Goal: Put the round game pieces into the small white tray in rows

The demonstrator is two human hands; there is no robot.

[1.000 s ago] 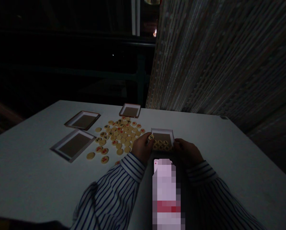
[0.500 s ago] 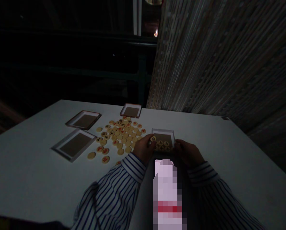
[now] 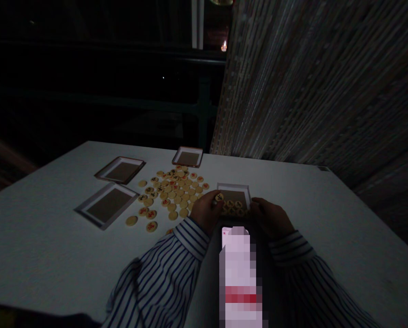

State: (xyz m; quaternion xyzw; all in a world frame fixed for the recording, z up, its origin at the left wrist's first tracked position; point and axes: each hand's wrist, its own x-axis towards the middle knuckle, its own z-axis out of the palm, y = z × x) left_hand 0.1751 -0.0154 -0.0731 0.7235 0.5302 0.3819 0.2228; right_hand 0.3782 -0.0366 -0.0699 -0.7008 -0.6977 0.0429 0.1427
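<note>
Round wooden xiangqi pieces with red and black characters lie in a loose pile [image 3: 176,191] on the white table [image 3: 36,237]. Pinched in my left hand [image 3: 206,212] is one piece [image 3: 219,197], black character up, just left of a shallow white-rimmed tray [image 3: 234,187]. Several pieces sit in rows in that tray's near part. My right hand [image 3: 271,217] curls onto the tray's right side.
Three more shallow trays [image 3: 120,170] [image 3: 106,208] [image 3: 188,156] stand left and behind. A phone under a pixelated patch [image 3: 240,273] lies between my forearms. A woven wall covering [image 3: 309,82] rises beyond the right side, with darkness behind the table.
The whole view has drifted slightly, so everything sits a little further right in the picture. My hands, the held piece and the tray keep their places relative to each other.
</note>
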